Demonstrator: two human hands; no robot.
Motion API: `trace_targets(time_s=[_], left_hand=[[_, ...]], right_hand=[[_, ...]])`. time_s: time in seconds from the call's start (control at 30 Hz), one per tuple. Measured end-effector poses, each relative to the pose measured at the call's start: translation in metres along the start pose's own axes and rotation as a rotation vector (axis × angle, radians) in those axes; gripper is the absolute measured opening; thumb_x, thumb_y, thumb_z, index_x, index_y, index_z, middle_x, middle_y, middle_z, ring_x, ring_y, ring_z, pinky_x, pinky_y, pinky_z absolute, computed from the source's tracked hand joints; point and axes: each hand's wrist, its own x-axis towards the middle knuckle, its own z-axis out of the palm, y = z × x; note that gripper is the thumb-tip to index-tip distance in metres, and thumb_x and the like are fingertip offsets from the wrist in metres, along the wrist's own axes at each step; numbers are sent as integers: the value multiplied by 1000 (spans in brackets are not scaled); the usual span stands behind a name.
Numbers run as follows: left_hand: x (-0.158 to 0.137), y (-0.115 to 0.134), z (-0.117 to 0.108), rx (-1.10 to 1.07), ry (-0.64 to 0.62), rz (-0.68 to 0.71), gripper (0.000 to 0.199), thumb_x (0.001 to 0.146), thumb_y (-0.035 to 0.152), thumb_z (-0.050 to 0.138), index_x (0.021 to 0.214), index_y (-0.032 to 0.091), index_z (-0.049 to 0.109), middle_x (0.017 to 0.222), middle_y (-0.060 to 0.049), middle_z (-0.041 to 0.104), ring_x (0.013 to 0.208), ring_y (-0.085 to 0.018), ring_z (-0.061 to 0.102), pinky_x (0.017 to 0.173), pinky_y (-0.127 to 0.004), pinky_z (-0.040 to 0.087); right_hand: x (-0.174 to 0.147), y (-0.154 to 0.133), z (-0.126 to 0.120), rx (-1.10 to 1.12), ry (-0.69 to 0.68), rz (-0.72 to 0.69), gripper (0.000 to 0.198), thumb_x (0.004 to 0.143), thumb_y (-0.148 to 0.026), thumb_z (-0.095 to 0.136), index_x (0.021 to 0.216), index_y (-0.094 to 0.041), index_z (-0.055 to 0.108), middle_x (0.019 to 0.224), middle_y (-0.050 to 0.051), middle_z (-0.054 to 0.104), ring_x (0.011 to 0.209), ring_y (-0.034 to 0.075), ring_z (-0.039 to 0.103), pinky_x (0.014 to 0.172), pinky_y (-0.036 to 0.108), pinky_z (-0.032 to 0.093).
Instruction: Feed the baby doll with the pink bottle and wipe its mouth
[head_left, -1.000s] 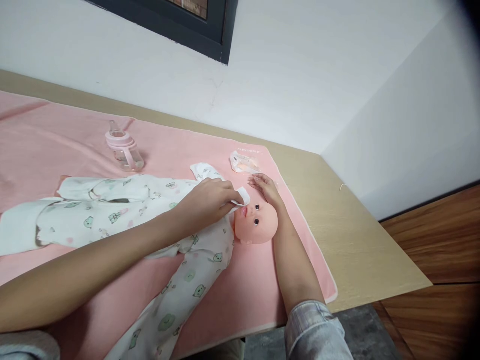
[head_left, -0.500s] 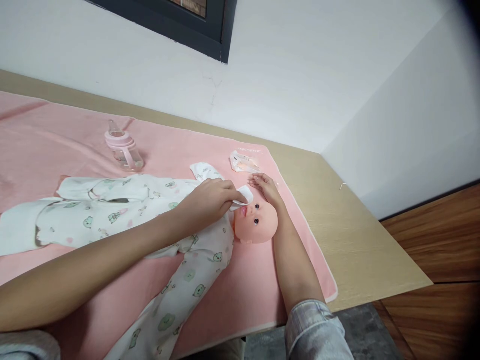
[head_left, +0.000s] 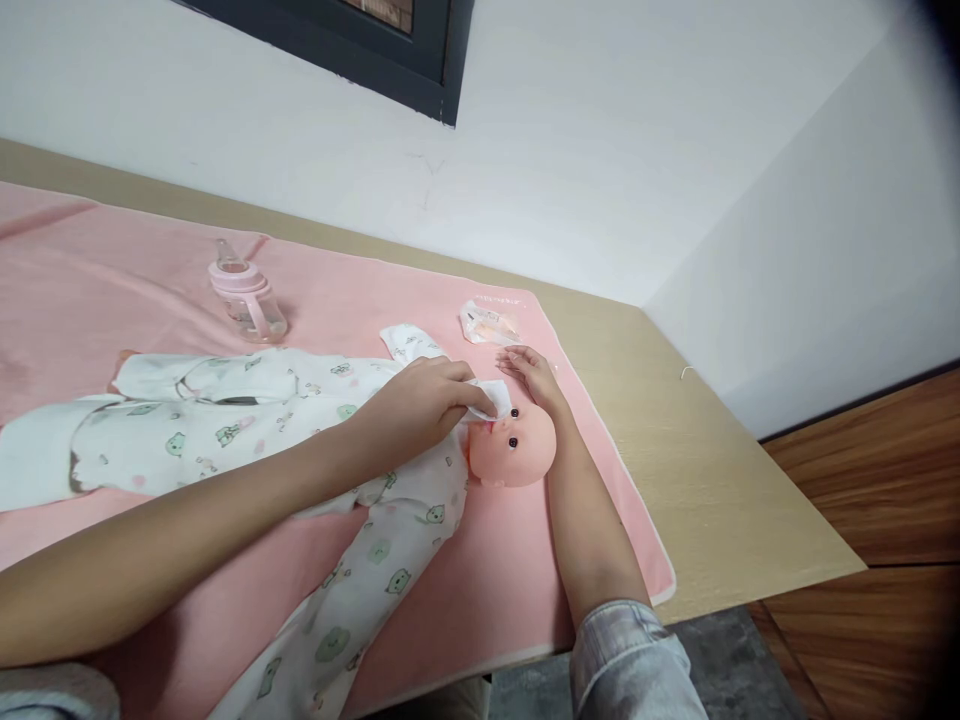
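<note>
A baby doll (head_left: 517,455) in white pyjamas (head_left: 420,495) printed with green and pink animals lies on its back, head to the right. Reaching across its chest, my left hand (head_left: 427,405) pinches a folded white wipe (head_left: 493,398) against the doll's cheek, beside the mouth. The wipe covers part of the lower face. Beyond the top of the doll's head, my right hand (head_left: 531,375) rests on the pink blanket (head_left: 506,550) with its fingers stretched out, holding nothing. Its fingertips are near a small clear plastic packet (head_left: 487,325) with something orange inside.
A pink-topped baby bottle (head_left: 249,300) with handles stands on the blanket behind the doll's legs. Bare wooden tabletop (head_left: 675,480) shows to the right of the blanket. A white wall (head_left: 570,150) with a dark window frame (head_left: 405,60) runs along the back.
My left hand has shifted the wipe slightly down and towards the doll's mouth, so it covers more of the lips. My right hand and the doll stay in place.
</note>
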Motion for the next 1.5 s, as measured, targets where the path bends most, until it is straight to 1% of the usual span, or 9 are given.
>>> trace_targets(time_s=[0.23, 0.6, 0.83, 0.97, 1.07, 1.17, 1.27, 1.4, 1.5], left_hand=[[-1, 2, 3, -7, -43, -15, 48, 85, 2, 39, 95, 27, 78, 71, -1, 55, 66, -15, 49, 67, -29, 36], [0, 1, 3, 51, -22, -5, 48, 84, 1, 39, 97, 27, 78, 74, -2, 58, 68, -16, 50, 68, -29, 37], [2, 5, -4, 58, -94, -44, 47, 87, 2, 38, 101, 25, 77, 77, -4, 60, 71, -17, 53, 70, -30, 40], [0, 4, -11, 72, 32, -45, 43, 89, 6, 41, 100, 26, 77, 105, -7, 63, 98, -22, 55, 86, -36, 45], [-1, 1, -22, 119, 114, -86, 39, 92, 12, 42, 102, 26, 77, 129, -8, 57, 122, -29, 45, 100, -45, 42], [-1, -6, -36, 157, 114, -139, 37, 93, 16, 42, 102, 23, 77, 133, -9, 54, 127, -32, 42, 106, -50, 39], [-2, -15, -48, 178, 96, -177, 37, 92, 17, 42, 103, 22, 77, 135, -9, 54, 129, -34, 41, 108, -53, 37], [-4, -25, -62, 182, 91, -207, 38, 91, 18, 41, 106, 22, 76, 133, -8, 56, 128, -33, 43, 107, -53, 37], [-6, -28, -70, 173, 128, -234, 37, 92, 21, 42, 108, 22, 75, 130, -9, 57, 126, -32, 46, 107, -52, 38]], right_hand=[[1, 1, 0, -15, 14, 4, 27, 76, -35, 74, 96, -21, 63, 103, 4, 71, 96, 15, 68, 101, 38, 52], [3, 3, -2, 2, -1, -12, 29, 76, -37, 74, 96, -21, 63, 105, 4, 71, 97, 15, 68, 102, 37, 52], [-2, -2, 2, -10, 14, 4, 27, 77, -36, 74, 96, -22, 63, 105, 4, 71, 97, 16, 67, 101, 38, 52], [-5, -3, 5, -19, 21, 6, 29, 76, -39, 74, 97, -22, 63, 102, 3, 71, 96, 17, 67, 100, 39, 52], [-4, -5, 4, -1, -10, -23, 30, 75, -41, 75, 96, -22, 64, 100, 3, 71, 94, 16, 67, 101, 38, 51], [-4, -23, 3, -20, -30, -71, 30, 73, -43, 77, 92, -22, 66, 105, 4, 70, 93, 17, 67, 99, 39, 51], [-17, -66, 11, -129, -59, -202, 26, 78, -45, 73, 90, -23, 69, 114, 4, 67, 101, 19, 65, 99, 40, 51], [-66, -134, 51, -393, -268, -459, 18, 86, -40, 67, 80, -25, 73, 130, 2, 62, 131, 25, 50, 112, 45, 39], [-106, -158, 92, -619, -463, -506, 10, 88, -34, 65, 87, -30, 75, 140, -4, 54, 141, 28, 40, 119, 50, 29]])
